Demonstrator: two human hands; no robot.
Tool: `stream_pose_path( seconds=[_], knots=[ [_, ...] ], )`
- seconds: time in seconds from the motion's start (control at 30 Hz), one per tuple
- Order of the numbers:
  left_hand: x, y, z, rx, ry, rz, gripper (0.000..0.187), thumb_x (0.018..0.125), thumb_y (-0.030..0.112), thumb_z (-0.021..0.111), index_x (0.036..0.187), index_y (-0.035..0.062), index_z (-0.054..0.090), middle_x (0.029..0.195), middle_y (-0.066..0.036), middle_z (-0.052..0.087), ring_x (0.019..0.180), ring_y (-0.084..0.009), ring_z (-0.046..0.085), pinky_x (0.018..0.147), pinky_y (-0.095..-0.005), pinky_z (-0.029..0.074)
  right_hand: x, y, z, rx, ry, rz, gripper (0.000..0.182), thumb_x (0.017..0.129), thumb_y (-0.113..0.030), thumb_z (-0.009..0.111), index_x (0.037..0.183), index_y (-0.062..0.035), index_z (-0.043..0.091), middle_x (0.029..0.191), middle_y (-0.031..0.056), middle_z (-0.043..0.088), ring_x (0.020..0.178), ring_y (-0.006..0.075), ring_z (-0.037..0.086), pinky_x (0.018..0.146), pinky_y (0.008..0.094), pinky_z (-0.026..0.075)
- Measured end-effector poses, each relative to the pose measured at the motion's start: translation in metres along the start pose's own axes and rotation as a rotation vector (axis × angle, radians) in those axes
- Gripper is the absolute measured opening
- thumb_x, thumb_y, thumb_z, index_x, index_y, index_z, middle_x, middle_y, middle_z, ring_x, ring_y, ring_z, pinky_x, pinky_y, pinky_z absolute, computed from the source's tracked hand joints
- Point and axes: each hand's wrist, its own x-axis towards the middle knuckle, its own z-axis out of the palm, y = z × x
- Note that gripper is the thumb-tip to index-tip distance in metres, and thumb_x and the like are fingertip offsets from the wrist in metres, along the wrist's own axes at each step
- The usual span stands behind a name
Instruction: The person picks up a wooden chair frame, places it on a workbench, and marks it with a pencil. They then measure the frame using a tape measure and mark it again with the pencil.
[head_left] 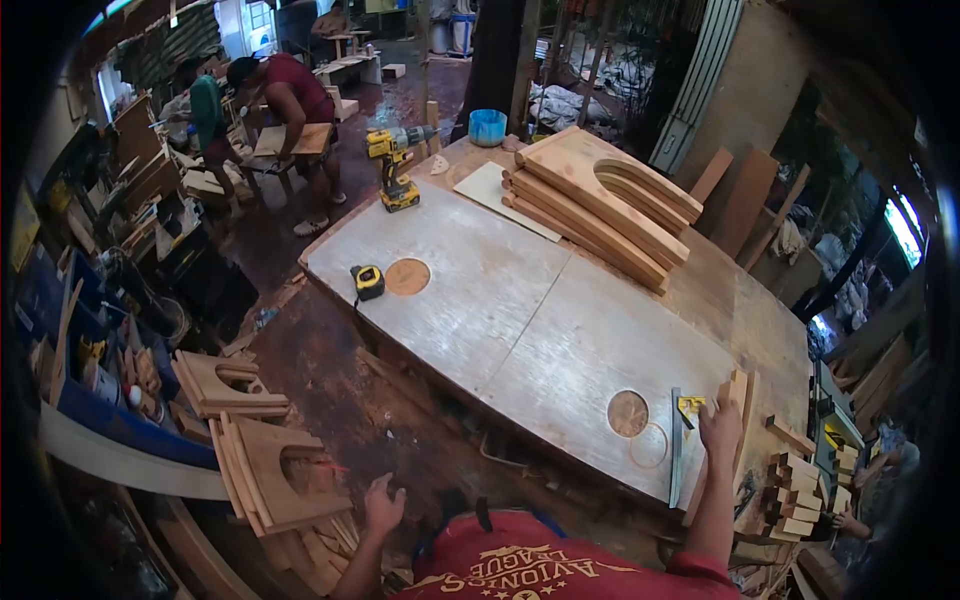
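My right hand [720, 425] is at the right end of the pale work table [480, 290], its fingers at wooden strips [742, 400] and beside the yellow head of a combination square [690, 406]. A metal ruler [676, 450] lies just left of that. What the fingers hold, if anything, is hard to make out. My left hand [384, 505] hangs in the air off the table's front edge, fingers apart and nothing in it. Close to it are stacked wooden pieces with cutouts [260, 470].
On the table stand a yellow drill [395, 170], a tape measure [368, 282], a stack of curved wooden pieces [600, 200] and a blue container [487, 127]. Wooden blocks [795, 495] are piled at the right. People work at the upper left; another person is at the far right.
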Motion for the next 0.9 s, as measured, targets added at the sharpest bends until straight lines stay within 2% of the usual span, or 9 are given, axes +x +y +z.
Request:
stream_pose_path(
  seconds=[0.07,0.13,0.37,0.53,0.63,0.67,0.77,0.8,0.9],
  knots=[
    [0.033,0.033,-0.007,-0.058,-0.012,0.006,0.044,0.083,0.018,0.07,0.122,-0.0002,0.062,0.115,-0.022,0.064,0.099,-0.0366,0.065,0.089,-0.0438,0.051,0.036,-0.04,0.012,0.02,0.117,-0.254,0.037,0.079,-0.032,0.076,0.102,-0.0056,0.066,0.1,0.0166,0.064,0.093,0.0383,0.063,0.079,0.0472,0.052],
    [0.062,0.053,-0.004,-0.098,0.001,0.037,0.043,0.083,0.017,0.07,0.121,-0.0003,0.062,0.115,-0.021,0.065,0.097,-0.0354,0.066,0.088,-0.0436,0.052,0.075,-0.097,0.007,0.177,0.03,-0.307,0.04,0.078,-0.035,0.077,0.103,-0.006,0.065,0.101,0.015,0.064,0.094,0.0372,0.063,0.078,0.0471,0.051],
    [0.108,0.11,0.012,-0.205,0.054,0.089,0.043,0.085,0.013,0.069,0.124,-0.0007,0.06,0.115,-0.02,0.065,0.099,-0.0341,0.067,0.085,-0.0409,0.054,0.234,-0.252,0.044,-0.051,-0.085,-0.532,0.059,0.076,-0.047,0.078,0.112,-0.0041,0.061,0.112,0.0183,0.063,0.098,0.0364,0.066,0.082,0.0464,0.053],
    [0.08,0.077,0.006,-0.182,0.169,-0.18,0.042,0.086,0.016,0.069,0.124,-0.0003,0.061,0.117,-0.02,0.064,0.102,-0.0333,0.066,0.088,-0.0391,0.053,0.357,-0.313,0.121,-0.063,-0.045,-0.573,0.064,0.073,-0.049,0.079,0.113,-0.0012,0.06,0.114,0.0196,0.063,0.097,0.0354,0.067,0.082,0.0444,0.055],
    [0.063,0.052,-0.004,-0.086,0.238,-0.334,0.043,0.086,0.017,0.069,0.125,0.0,0.06,0.117,-0.02,0.065,0.102,-0.0353,0.066,0.089,-0.0399,0.053,0.398,-0.353,0.123,-0.206,-0.321,-0.447,0.05,0.077,-0.035,0.074,0.116,-0.0041,0.064,0.115,0.0202,0.065,0.1,0.0356,0.068,0.083,0.045,0.056],
    [0.05,0.047,-0.008,-0.012,0.285,-0.391,0.044,0.087,0.018,0.069,0.125,0.0001,0.06,0.117,-0.021,0.065,0.101,-0.0362,0.066,0.09,-0.0404,0.053,0.409,-0.354,0.142,-0.104,-0.238,-0.517,0.046,0.078,-0.03,0.071,0.117,-0.0058,0.065,0.117,0.0207,0.065,0.101,0.0347,0.068,0.084,0.0456,0.056],
    [0.044,0.084,-0.032,0.047,0.247,-0.638,0.042,0.087,0.02,0.068,0.124,0.0012,0.061,0.116,-0.021,0.065,0.106,-0.0365,0.064,0.092,-0.042,0.052,0.427,-0.374,0.167,-0.017,-0.151,-0.468,0.065,0.074,-0.035,0.076,0.13,-0.0081,0.057,0.121,0.0202,0.065,0.113,0.0342,0.063,0.096,0.0441,0.052],
    [0.049,0.097,-0.036,0.052,0.236,-0.688,0.042,0.087,0.021,0.068,0.123,0.0017,0.062,0.116,-0.021,0.065,0.108,-0.0361,0.064,0.093,-0.0422,0.051,0.426,-0.374,0.162,-0.008,-0.118,-0.572,0.052,0.081,-0.041,0.074,0.111,0.0009,0.066,0.107,0.0226,0.068,0.104,0.0389,0.066,0.09,0.0454,0.053],
    [0.036,0.079,-0.013,-0.022,0.308,-0.664,0.04,0.086,0.021,0.068,0.121,0.0032,0.063,0.118,-0.021,0.065,0.111,-0.0358,0.063,0.093,-0.0427,0.051,0.429,-0.368,0.165,0.045,-0.124,-0.526,0.036,0.08,-0.029,0.07,0.099,0.001,0.065,0.102,0.023,0.068,0.099,0.0409,0.066,0.087,0.0482,0.053]
  ],
)
